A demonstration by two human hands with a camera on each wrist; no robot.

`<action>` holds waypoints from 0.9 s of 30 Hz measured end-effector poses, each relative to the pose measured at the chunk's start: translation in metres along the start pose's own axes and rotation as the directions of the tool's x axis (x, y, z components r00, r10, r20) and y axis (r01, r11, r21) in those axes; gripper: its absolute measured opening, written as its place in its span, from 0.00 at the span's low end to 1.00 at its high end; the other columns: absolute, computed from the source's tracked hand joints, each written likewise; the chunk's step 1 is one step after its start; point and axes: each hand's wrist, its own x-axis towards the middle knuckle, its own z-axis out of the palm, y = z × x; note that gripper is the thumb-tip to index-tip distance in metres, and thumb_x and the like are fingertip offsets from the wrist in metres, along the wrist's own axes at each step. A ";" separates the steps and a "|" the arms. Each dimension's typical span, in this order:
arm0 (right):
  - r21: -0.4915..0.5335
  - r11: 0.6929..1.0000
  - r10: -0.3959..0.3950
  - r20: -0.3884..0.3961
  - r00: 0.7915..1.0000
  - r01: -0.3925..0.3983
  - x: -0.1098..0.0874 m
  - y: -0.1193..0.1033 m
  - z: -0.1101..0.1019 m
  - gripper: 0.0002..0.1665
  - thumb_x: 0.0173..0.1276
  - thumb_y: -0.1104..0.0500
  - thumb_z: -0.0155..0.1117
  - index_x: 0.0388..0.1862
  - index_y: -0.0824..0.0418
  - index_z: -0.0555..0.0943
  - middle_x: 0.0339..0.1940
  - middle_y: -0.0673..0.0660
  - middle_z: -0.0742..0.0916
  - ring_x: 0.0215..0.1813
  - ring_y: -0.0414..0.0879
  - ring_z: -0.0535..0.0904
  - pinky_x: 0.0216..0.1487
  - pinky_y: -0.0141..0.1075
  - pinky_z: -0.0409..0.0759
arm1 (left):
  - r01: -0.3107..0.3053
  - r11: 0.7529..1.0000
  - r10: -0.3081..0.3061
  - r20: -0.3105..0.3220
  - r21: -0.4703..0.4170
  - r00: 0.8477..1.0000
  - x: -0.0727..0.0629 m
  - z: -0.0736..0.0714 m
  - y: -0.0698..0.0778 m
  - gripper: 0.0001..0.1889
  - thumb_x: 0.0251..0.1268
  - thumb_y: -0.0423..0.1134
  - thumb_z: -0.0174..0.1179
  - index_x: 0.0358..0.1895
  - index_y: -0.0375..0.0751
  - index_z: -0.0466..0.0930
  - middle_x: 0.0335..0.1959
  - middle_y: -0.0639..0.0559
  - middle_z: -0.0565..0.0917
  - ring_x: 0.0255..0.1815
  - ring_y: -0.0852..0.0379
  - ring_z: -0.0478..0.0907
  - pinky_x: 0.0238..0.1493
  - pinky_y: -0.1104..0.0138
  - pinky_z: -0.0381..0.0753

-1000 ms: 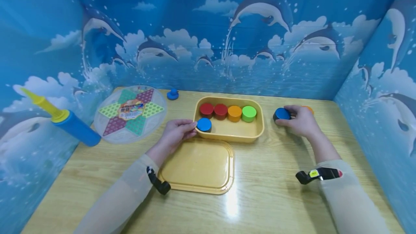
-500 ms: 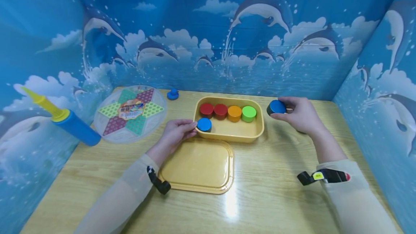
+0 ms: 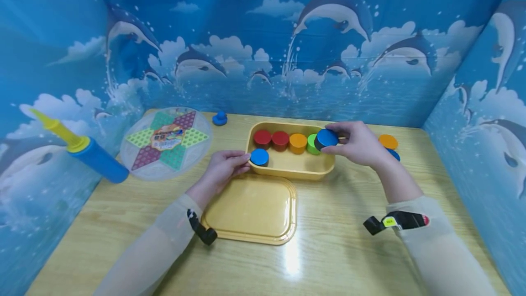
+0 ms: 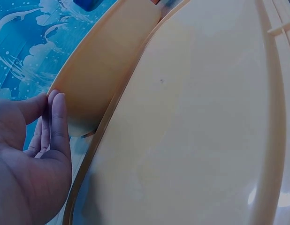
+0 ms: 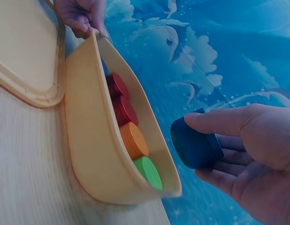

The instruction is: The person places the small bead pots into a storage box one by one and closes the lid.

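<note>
My right hand (image 3: 355, 143) grips a round blue-topped disc (image 3: 327, 138) between thumb and fingers, over the right end of the yellow box (image 3: 296, 175). In the right wrist view that blue disc (image 5: 194, 140) is beside the box's rim. My left hand (image 3: 223, 168) pinches the left end of the box's rim, thumb on top, as the left wrist view shows too. Inside the box stand two red discs (image 3: 281, 140), an orange disc (image 3: 297, 143) and a green disc (image 3: 312, 143) in a row, the green partly hidden. One blue disc (image 3: 260, 156) sits at the front left corner.
A yellow lid (image 3: 250, 209) lies in front of the box. Right of it are another orange disc (image 3: 388, 141) and a blue one (image 3: 393, 154), partly behind my wrist. On the left are a star-patterned game board (image 3: 166, 143), a blue pump (image 3: 98, 161) and a blue duck (image 3: 220, 118).
My right hand has lifted the blue disc off the table and carried it left over the box's right end. My left hand stays on the rim.
</note>
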 end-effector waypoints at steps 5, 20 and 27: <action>0.000 0.998 -0.061 0.058 0.996 0.062 0.011 -0.004 0.011 0.42 0.66 0.55 0.82 0.75 0.66 0.75 0.70 0.65 0.80 0.68 0.61 0.79 0.68 0.57 0.81 | -0.003 1.000 0.003 0.002 0.002 1.000 -0.001 0.000 0.001 0.18 0.75 0.32 0.68 0.61 0.25 0.80 0.45 0.39 0.88 0.38 0.55 0.89 0.49 0.63 0.91; -0.031 0.967 -0.238 0.254 0.938 0.254 0.049 -0.019 0.048 0.38 0.66 0.57 0.82 0.71 0.67 0.78 0.65 0.59 0.85 0.62 0.54 0.82 0.62 0.53 0.85 | -0.005 1.000 0.005 -0.008 0.000 1.000 -0.003 0.001 0.001 0.18 0.75 0.31 0.67 0.62 0.26 0.80 0.45 0.39 0.87 0.38 0.55 0.89 0.48 0.64 0.92; -0.069 0.957 -0.251 0.300 0.921 0.283 0.060 -0.017 0.064 0.36 0.66 0.57 0.81 0.70 0.67 0.79 0.65 0.61 0.85 0.65 0.56 0.81 0.66 0.52 0.83 | -0.005 1.000 0.005 -0.008 -0.007 1.000 -0.003 0.001 0.001 0.18 0.74 0.31 0.68 0.61 0.25 0.80 0.46 0.39 0.87 0.39 0.55 0.88 0.49 0.64 0.91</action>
